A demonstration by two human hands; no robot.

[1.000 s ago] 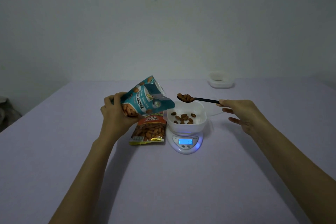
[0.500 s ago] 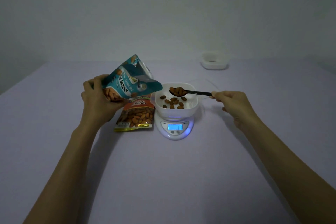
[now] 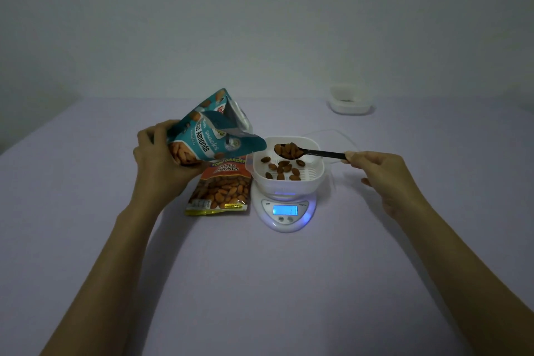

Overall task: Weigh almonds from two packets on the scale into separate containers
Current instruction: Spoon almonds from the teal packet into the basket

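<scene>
My left hand (image 3: 161,159) grips a teal almond packet (image 3: 211,136), tilted with its open mouth toward the white container (image 3: 315,179). That container sits on the white digital scale (image 3: 284,214), whose display is lit blue, and holds several almonds. My right hand (image 3: 381,173) pinches the handle of a black spoon (image 3: 323,153) heaped with almonds, held level over the container. An orange salted-almonds packet (image 3: 222,188) lies flat on the table left of the scale, partly under the teal packet.
A second white container (image 3: 351,101) stands at the far right of the lilac table (image 3: 260,283). A clear lid (image 3: 341,139) lies just behind the scale. A plain wall rises behind the table.
The loaded spoon has come from beside the teal packet's mouth to a spot over the container. The teal packet stays tilted in my left hand.
</scene>
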